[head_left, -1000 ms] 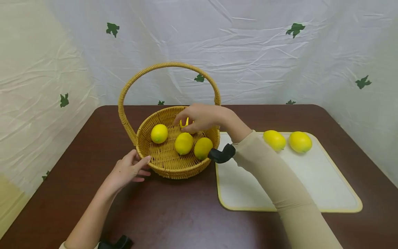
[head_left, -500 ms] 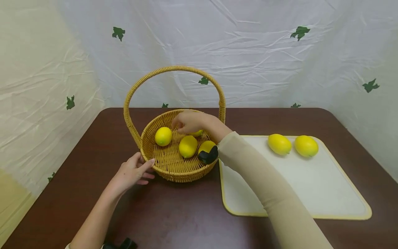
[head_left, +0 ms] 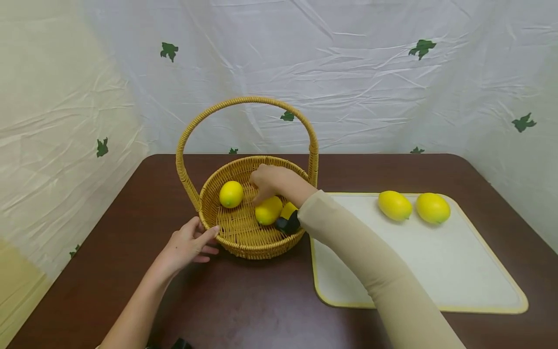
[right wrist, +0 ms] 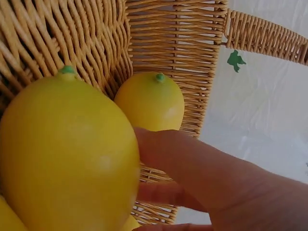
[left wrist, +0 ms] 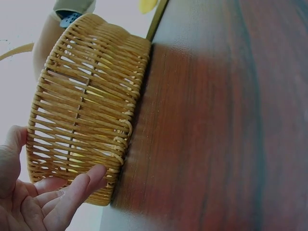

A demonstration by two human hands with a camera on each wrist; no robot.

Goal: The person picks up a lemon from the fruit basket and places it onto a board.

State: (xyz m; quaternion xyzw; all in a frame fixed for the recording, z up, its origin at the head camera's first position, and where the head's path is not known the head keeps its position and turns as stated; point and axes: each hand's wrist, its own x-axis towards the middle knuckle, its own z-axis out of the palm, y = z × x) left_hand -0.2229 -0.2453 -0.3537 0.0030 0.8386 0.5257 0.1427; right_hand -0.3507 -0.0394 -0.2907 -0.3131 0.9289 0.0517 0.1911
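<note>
The round wicker basket (head_left: 257,250) sits upright on the dark tabletop (head_left: 261,300), its tall handle (head_left: 248,100) arching overhead. The person's left hand (head_left: 189,245) grips its near left edge, thumb over the rim and fingers against the outer wall, probably to steady it, since so light a basket might slide or tip when nudged from inside. The right hand (head_left: 272,182) reaches down into the basket from the right, passing beneath the handle; the open top makes that the easy way in. Its thumb is beside the middle lemon (head_left: 269,211), but the palm and wrist cover much of the spot, so I cannot tell whether its fingers grasp a fruit or are free. One lemon (head_left: 231,194) lies apart on the basket's left side; another (head_left: 288,210) shows only partly behind the black wrist device (head_left: 287,225). To the right, two more lemons (head_left: 395,206) (head_left: 433,208) lie side by side near the far edge of a flat white board (head_left: 418,266), where the level surface seems enough to keep such rounded fruit from rolling.
</note>
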